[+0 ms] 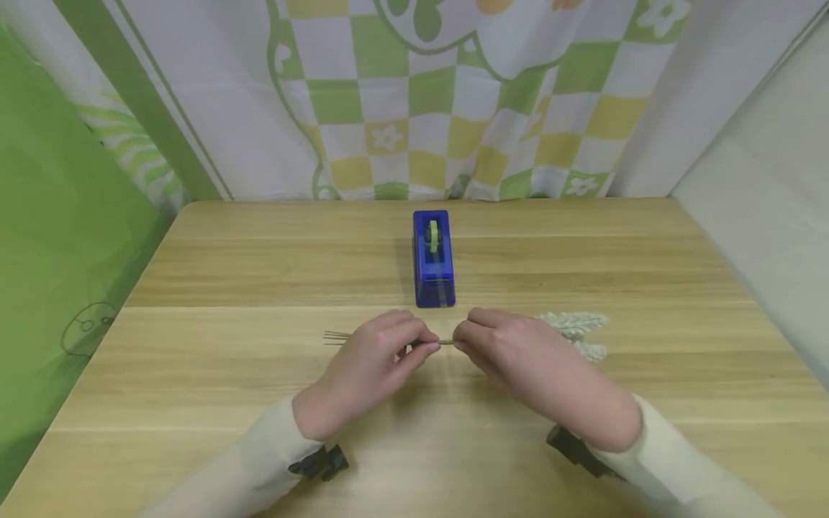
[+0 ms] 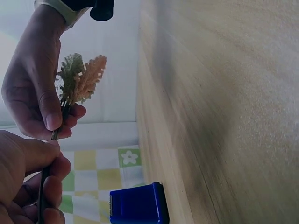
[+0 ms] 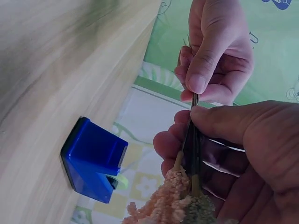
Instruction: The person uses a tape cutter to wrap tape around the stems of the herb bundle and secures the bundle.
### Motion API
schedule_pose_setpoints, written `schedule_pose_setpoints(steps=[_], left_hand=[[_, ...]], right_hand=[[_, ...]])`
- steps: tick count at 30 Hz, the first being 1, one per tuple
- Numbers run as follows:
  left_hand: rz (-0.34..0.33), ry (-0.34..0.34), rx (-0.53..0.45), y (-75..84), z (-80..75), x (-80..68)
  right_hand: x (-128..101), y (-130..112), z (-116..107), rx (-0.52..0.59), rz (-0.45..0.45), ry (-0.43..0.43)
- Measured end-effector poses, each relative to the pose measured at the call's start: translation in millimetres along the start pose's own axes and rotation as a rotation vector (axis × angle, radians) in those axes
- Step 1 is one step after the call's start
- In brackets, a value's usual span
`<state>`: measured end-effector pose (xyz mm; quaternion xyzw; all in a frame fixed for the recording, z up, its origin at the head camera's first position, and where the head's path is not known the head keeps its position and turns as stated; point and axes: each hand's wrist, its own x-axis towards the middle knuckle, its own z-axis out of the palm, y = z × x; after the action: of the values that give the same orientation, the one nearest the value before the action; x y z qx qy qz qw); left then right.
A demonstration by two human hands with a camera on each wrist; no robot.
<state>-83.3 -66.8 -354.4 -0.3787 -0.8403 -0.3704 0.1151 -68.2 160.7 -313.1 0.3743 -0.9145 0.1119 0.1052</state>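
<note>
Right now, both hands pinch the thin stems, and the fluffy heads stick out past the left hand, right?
Not quite: the head view shows the fluffy heads sticking out past the right hand, not the left hand. Both pinch the thin stems.

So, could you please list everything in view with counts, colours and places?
Table: one, tan, foreground
Dispenser: one, blue, mid-table
Tape: one roll, lime, in dispenser
Stems: several, brownish, above table
Sprigs: at least two, pinkish and green, on stems
Curtain: one, white, green and yellow, behind table
Sheet: one, green, left of table
Backdrop: one, whitish, right of table
Sleeves: two, cream, bottom left and right
Cameras: two, black, beside the sleeves
Left hand: one, bare, pinching stems
Right hand: one, bare, gripping stems
</note>
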Motion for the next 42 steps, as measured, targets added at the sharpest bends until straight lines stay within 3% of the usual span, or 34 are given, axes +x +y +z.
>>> schedule_pose_setpoints(steps=[20,29,42], left_hand=[[-0.070,-0.137,0.107,1.4,-0.3,0.2],[-0.111,-0.148,0.092,1.2,1.4,1.9],[-0.105,-0.128,0.076,0.0,5.1,2.7]], right_hand=[[1.2,4.7,12.9,-0.010,-0.038,0.016],[3.7,4.8,15.1,-0.022,-0.006,-0.007],[4.3,4.0,14.9,-0.010,0.057,-0.055]])
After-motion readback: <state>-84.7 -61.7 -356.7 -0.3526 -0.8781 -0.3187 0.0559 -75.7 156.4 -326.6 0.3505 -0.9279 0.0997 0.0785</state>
